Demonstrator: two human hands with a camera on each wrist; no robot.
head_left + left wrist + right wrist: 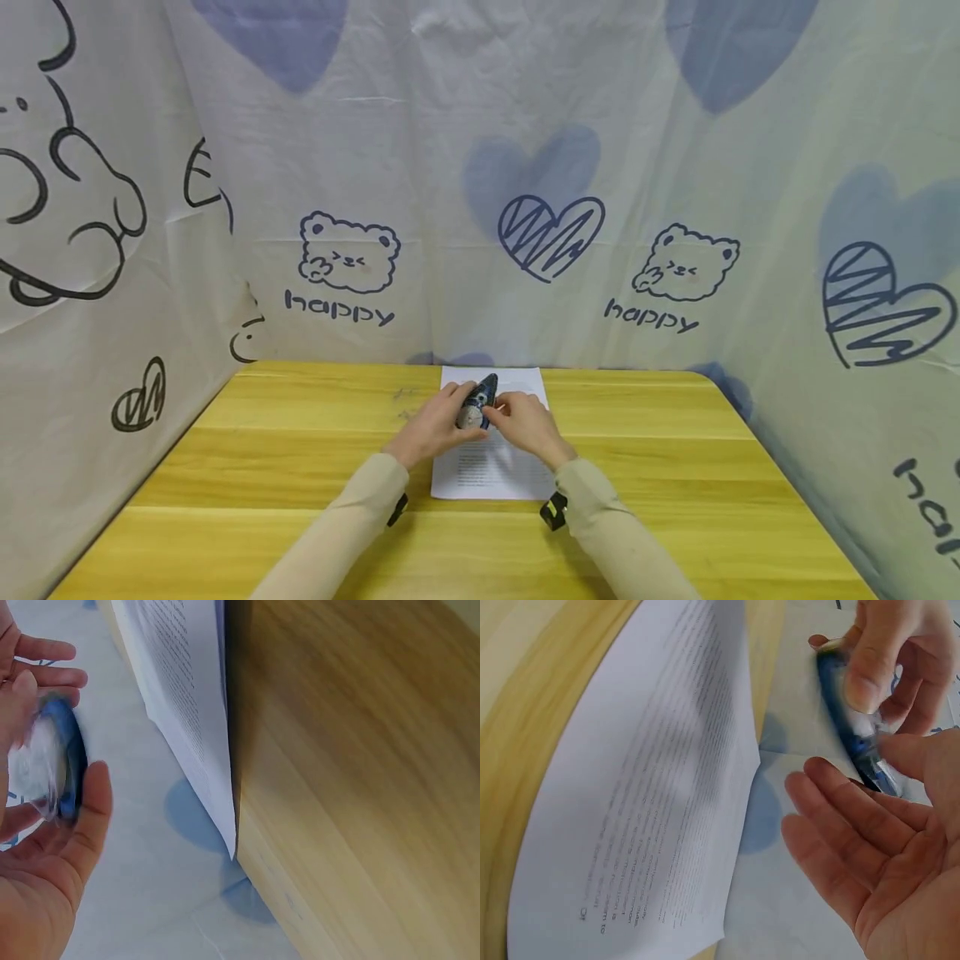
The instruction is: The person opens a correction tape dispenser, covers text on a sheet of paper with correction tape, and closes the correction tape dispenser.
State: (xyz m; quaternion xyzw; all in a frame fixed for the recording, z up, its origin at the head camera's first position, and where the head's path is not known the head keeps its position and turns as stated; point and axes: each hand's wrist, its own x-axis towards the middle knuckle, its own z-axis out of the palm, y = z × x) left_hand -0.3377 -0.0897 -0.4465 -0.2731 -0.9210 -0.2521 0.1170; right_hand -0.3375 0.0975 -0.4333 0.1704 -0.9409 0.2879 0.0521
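A blue correction tape with a clear case and a round white reel is held up over a printed sheet. My left hand grips its body from the left, thumb on one side and fingers on the other. From the right, my right hand pinches its edge between thumb and index finger. In the right wrist view the other fingers of that hand are spread out below the tape. Motion blurs the correction tape in the left wrist view, so its details are lost.
The white printed paper lies on a yellow wood-grain table, reaching close to its far edge. Patterned fabric with hearts and bears hangs behind the table and along both sides. A dark wrist device shows beneath the right sleeve.
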